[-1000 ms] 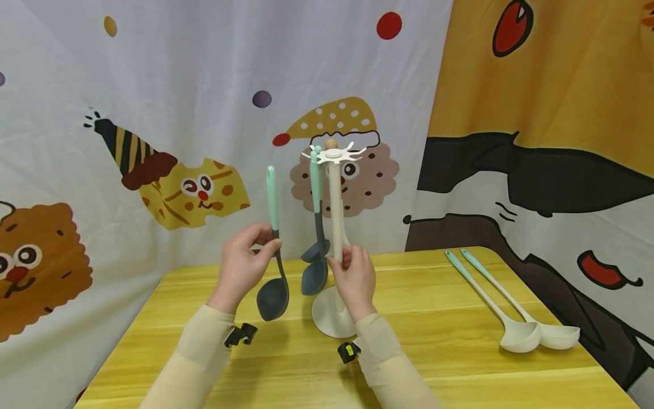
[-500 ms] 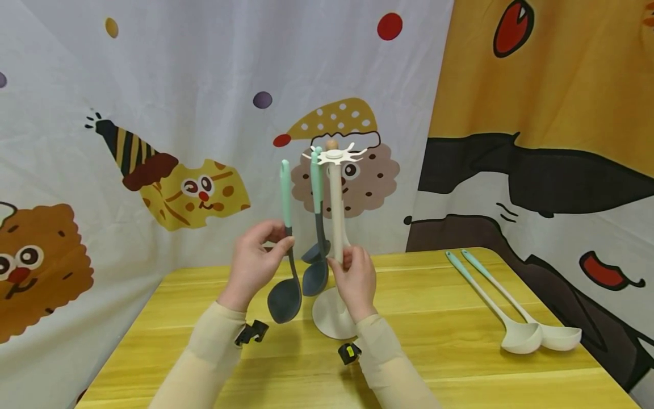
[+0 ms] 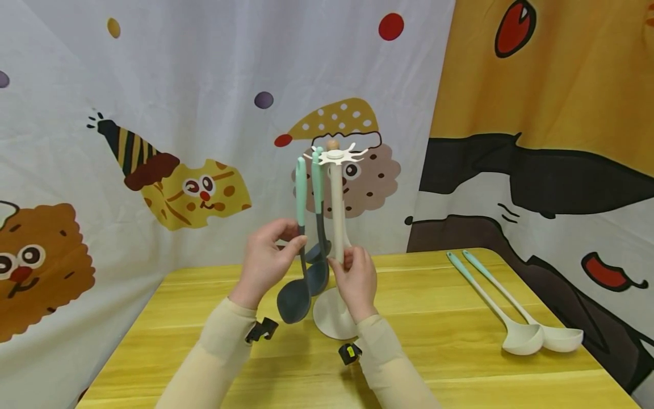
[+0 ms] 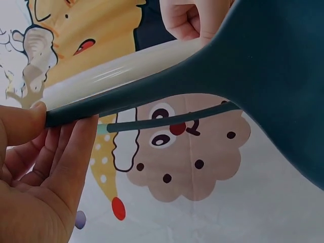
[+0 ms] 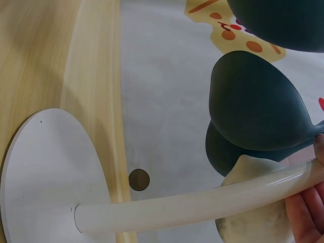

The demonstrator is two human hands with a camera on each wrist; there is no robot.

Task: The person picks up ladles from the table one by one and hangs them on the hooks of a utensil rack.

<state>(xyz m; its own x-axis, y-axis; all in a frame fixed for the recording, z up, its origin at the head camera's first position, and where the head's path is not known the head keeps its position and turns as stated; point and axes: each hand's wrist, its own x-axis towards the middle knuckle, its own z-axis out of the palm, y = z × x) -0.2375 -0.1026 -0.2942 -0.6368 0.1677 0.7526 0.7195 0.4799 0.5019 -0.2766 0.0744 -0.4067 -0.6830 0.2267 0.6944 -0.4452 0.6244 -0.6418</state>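
Observation:
My left hand [image 3: 271, 258] pinches a dark grey ladle [image 3: 294, 302] at the shaft just below its mint handle. The ladle is upright, bowl down, its handle top just left of the rack's hooks. My right hand [image 3: 356, 281] grips the pole [image 3: 337, 210] of a cream utensil rack, low down. Mint-handled dark ladles [image 3: 319, 278] hang on the rack's left side, one behind another. Behind the pole, a pale ladle bowl [image 5: 253, 223] shows in the right wrist view. The left wrist view has the held ladle's dark shaft [image 4: 131, 93] between thumb and fingers.
Two cream ladles [image 3: 523, 339] with mint handles lie side by side on the right of the wooden table [image 3: 434, 318]. The rack's round base [image 3: 329, 318] stands mid-table. A cartoon-printed curtain [image 3: 204, 74] hangs behind the table.
My left hand has moved right with the held ladle, closing the gap to the rack; the handle's top is slightly higher. My right hand stays on the pole.

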